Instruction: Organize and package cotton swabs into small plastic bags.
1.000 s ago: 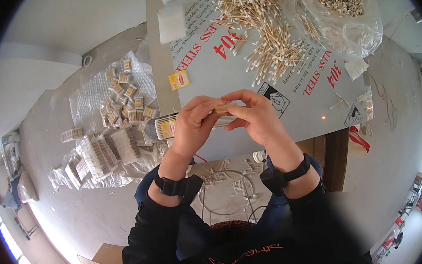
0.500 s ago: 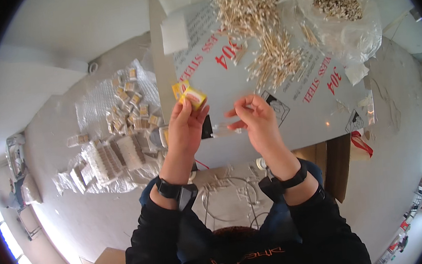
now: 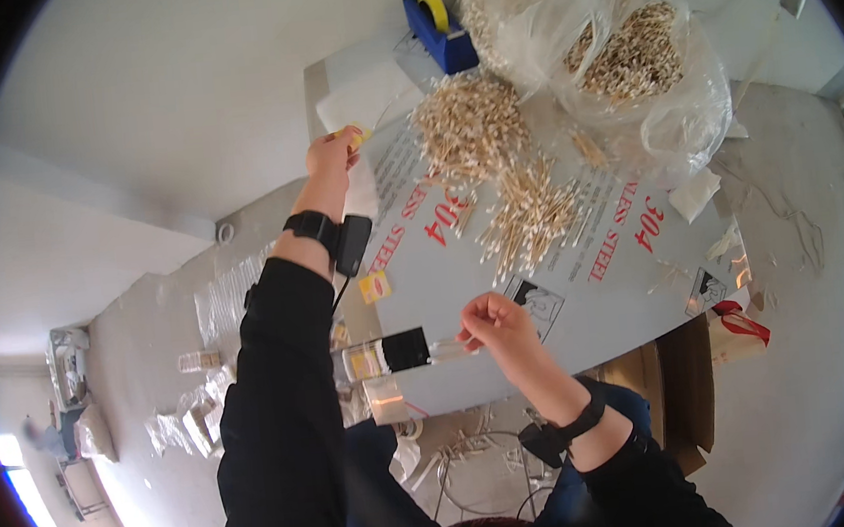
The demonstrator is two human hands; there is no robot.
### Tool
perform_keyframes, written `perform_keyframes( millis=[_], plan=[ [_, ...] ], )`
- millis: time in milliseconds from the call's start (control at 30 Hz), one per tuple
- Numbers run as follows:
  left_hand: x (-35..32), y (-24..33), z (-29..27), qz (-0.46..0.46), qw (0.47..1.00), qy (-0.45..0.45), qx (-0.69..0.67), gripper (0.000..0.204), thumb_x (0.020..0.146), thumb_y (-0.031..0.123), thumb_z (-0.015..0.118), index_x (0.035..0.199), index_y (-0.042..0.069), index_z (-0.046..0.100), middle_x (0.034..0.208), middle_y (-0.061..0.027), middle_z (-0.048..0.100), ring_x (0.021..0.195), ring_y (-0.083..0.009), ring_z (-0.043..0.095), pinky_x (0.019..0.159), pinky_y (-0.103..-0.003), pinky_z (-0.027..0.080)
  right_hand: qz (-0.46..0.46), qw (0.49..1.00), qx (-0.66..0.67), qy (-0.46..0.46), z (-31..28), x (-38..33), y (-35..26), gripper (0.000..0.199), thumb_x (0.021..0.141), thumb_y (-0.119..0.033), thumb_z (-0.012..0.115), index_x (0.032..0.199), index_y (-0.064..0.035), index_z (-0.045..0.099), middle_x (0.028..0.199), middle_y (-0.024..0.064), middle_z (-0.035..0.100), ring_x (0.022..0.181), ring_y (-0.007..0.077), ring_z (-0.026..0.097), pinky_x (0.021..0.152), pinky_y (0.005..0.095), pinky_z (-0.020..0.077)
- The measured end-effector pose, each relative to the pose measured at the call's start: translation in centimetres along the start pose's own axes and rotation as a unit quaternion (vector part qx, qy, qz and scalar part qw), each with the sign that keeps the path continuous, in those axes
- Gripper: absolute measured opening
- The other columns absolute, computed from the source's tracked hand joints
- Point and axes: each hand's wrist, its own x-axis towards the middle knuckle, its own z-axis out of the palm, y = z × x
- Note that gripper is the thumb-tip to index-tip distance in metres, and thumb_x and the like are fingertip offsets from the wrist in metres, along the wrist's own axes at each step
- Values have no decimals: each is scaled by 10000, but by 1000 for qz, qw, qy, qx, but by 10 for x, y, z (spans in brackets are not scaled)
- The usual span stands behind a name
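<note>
My left hand [image 3: 332,155] reaches to the far left of the table, its fingers closed on a small yellow card [image 3: 351,136], mostly hidden by the fingers. Nearer me, my right hand [image 3: 498,323] hovers over the front of the table with its fingers curled in; what they hold, if anything, is hidden. Beside its fingertips lie thin pale sticks [image 3: 444,350] and a black block [image 3: 406,348], with a clear-sided box [image 3: 363,360] to its left. A second yellow card [image 3: 375,288] lies flat near the left edge. A heap of cotton swabs [image 3: 475,123] spreads across the middle.
A blue tape dispenser [image 3: 442,36] with yellow tape stands at the back. Clear plastic bags hold more swabs [image 3: 630,55] at the back right. The table [image 3: 473,384] has a printed film on top. Plastic-wrapped packs [image 3: 200,418] sit on the floor at left; a brown carton [image 3: 682,371] stands at right.
My left hand has swung far forward with the yellow card, toward the back left of the table. My right hand's fingers have curled in. The view has tilted, bringing the tape dispenser into sight.
</note>
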Motion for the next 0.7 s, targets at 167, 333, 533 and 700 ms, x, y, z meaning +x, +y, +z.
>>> perform_keyframes(
  millis=[167, 333, 533, 700],
  plan=[
    [59, 20, 13, 8, 997, 81, 15, 448, 781, 296, 775, 1033, -49, 642, 912, -118, 666, 845, -179, 660, 740, -331, 574, -3, 1000, 26, -8, -8, 0, 0, 55, 941, -85, 587, 940, -31, 577, 857, 38, 615, 783, 130, 640, 658, 259, 528],
    [48, 12, -23, 103, 928, 224, 278, 451, 852, 372, 670, 1084, -15, 648, 989, -135, 685, 895, -252, 658, 814, -381, 527, 1, 1000, 22, 15, -16, -2, -12, 63, 940, -83, 588, 956, -22, 582, 858, 43, 620, 770, 132, 638, 666, 263, 520],
    [-100, -17, -51, 202, 943, 101, 245, 314, 920, 297, 620, 1065, 21, 656, 930, -73, 666, 851, -170, 607, 771, -308, 483, -39, 993, 50, 101, -45, 4, -15, 75, 930, -74, 586, 936, 0, 587, 832, 40, 615, 673, 118, 615, 599, 249, 501],
    [-250, -85, -85, 274, 904, 80, 319, 165, 924, 139, 590, 1022, 8, 614, 1012, -149, 632, 971, -294, 606, 841, -372, 477, -111, 983, 15, 144, -54, 2, -14, 60, 930, -60, 582, 948, -4, 593, 826, 36, 614, 683, 124, 625, 589, 245, 500]
  ],
)
